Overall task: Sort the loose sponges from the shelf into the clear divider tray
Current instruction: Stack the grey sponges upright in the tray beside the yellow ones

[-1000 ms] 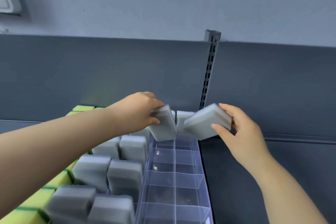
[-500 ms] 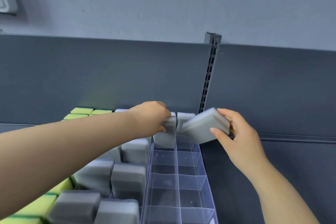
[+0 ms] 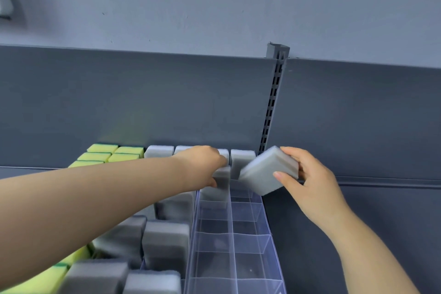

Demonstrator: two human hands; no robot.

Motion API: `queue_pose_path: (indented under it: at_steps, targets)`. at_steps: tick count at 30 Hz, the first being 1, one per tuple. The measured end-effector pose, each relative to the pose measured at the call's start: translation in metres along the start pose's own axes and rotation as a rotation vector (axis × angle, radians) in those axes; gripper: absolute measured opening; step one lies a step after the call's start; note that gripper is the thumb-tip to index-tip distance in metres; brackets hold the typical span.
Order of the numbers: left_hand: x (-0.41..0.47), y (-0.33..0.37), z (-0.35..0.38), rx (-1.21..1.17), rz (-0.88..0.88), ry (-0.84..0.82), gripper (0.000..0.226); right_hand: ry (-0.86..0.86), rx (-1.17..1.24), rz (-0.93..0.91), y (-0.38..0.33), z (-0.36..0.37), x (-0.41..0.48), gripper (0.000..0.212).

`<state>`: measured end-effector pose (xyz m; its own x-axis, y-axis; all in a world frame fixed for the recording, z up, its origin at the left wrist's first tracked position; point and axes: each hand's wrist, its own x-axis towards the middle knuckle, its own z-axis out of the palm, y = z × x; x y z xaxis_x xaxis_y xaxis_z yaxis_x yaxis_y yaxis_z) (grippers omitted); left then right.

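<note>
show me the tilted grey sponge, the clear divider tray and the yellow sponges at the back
tilted grey sponge [image 3: 267,170], head view, middle of its broad face
clear divider tray [image 3: 253,265], head view, bare empty cell
yellow sponges [image 3: 125,157], head view, top of one

Lighting's soft, even and kinda cool, with only soft shadows between the grey sponges [image 3: 164,243]. Near-left stuff is blurry and smeared, while the far back panel [image 3: 143,102] looks sharp.

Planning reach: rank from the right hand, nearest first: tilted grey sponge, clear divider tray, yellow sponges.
1. Tilted grey rectangular sponge: in the right hand.
2. Clear plastic divider tray: just left, below.
3. Yellow rectangular sponges: far back left.
</note>
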<state>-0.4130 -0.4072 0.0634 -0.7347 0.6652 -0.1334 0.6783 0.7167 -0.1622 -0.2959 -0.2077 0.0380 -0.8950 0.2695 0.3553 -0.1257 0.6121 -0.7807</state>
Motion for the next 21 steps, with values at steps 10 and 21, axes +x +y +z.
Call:
queue_pose_path:
  at_steps: [10, 21]
  targets:
    - [-0.002, -0.003, 0.005, 0.0, 0.022, -0.005, 0.036, -0.252, -0.213, -0.059, -0.008, 0.023, 0.025, 0.043]
    - [-0.001, -0.002, 0.009, 0.014, 0.037, 0.007, 0.039, -0.366, -0.389, -0.098, 0.005, 0.051, 0.026, 0.045]
